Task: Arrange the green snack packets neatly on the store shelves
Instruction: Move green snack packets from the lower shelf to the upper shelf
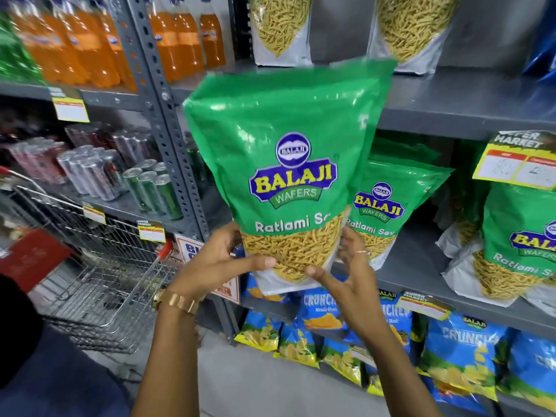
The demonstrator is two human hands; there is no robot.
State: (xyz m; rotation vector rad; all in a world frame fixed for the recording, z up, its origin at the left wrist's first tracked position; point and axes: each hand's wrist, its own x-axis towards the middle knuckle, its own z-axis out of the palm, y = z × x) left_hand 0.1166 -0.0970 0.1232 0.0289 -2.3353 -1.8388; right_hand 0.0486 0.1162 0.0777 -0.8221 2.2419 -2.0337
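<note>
Here both hands [222, 260] [349, 266] clamp a green packet [279, 152]; another packet [382, 212] stands behind.

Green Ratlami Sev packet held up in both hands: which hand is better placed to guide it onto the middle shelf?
Probably the right hand. It grips the held packet's lower right edge, nearest the packet already standing on the middle shelf. The left hand holds the side away from it.

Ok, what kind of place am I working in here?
Almost certainly a supermarket aisle: grey metal shelves stocked with snack bags, yellow price tags reading "Super Market", and a wire shopping trolley. Both hands hold a green Balaji Ratlami Sev packet.
</note>
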